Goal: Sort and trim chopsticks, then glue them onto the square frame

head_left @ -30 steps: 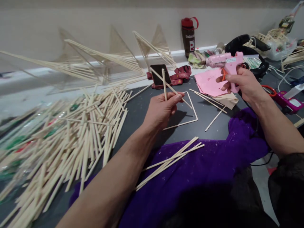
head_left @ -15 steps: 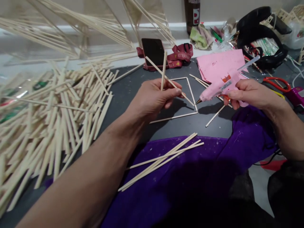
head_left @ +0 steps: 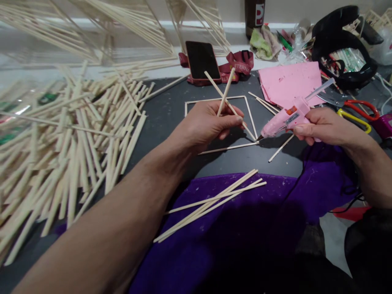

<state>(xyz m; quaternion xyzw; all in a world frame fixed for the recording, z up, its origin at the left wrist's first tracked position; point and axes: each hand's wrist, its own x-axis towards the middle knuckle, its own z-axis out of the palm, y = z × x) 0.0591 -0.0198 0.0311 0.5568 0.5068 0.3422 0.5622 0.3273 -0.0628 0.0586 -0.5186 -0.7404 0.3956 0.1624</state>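
Glue gun (head_left: 286, 119) nozzle has dropped onto the stick frame (head_left: 249, 119) corner

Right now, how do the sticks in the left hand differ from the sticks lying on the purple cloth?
The sticks in the left hand are two, crossed like an X and raised above the table, gripped by the left hand. The sticks on the purple cloth are several, lying flat and nearly parallel in a loose bundle, and no hand touches them. Both sets are thin, pale and wooden-looking. The right hand holds a pink glue gun.
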